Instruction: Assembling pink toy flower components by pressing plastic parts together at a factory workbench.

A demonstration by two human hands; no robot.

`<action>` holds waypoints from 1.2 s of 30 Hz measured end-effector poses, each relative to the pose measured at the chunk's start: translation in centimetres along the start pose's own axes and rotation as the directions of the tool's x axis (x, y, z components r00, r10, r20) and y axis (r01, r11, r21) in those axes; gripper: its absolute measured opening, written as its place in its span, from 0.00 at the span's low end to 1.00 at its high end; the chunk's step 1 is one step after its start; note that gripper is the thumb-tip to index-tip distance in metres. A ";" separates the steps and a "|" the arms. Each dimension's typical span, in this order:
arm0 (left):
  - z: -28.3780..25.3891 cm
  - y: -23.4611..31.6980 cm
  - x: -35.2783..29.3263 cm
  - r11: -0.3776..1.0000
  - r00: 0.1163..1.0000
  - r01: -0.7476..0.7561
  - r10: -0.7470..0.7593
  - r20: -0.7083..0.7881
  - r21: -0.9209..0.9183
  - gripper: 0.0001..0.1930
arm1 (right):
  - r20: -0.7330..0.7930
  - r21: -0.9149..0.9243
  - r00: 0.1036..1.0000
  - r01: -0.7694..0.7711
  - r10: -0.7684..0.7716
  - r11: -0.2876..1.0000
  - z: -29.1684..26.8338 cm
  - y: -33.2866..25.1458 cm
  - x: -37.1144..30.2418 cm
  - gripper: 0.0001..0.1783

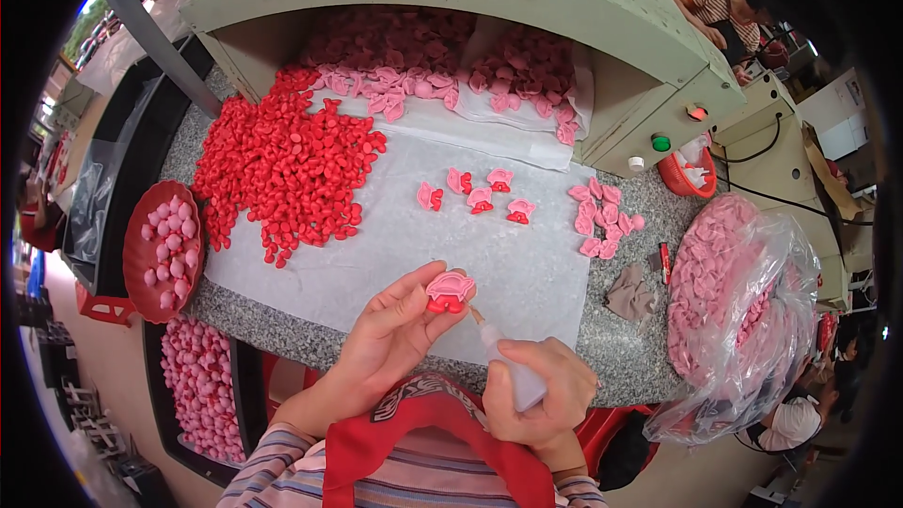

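At your left, a red dish (136, 245) sits beside a heap of red pieces (292, 169) on the desk (621, 348). Your left hand (388, 331) pinches a pink-and-red piece (450, 290) above the desk's near side; your right hand (546, 393) grasps a squeeze bottle (515, 372), nozzle just beside that piece. Farther right lies a clear bag (776, 320).

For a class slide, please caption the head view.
Left hand holds a pink-and-red piece; right hand grips a bottle.
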State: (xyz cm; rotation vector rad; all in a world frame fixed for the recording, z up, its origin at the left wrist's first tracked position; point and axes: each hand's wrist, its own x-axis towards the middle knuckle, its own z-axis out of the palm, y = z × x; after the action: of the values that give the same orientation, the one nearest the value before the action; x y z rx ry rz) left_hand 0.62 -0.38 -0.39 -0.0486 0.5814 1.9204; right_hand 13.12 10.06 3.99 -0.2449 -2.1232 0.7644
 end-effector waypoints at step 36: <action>0.5 0.0 -0.2 1.000 1.000 0.022 -0.022 -0.014 0.009 0.20 | 0.014 0.041 1.000 0.009 -0.010 0.999 0.1 -0.2 -0.7 0.17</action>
State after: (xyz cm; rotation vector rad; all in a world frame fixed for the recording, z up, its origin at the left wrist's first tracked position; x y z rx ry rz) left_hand 0.81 -0.31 0.04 -0.0625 0.5961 1.8970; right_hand 13.50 9.59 3.60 -0.2074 -2.1184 0.8056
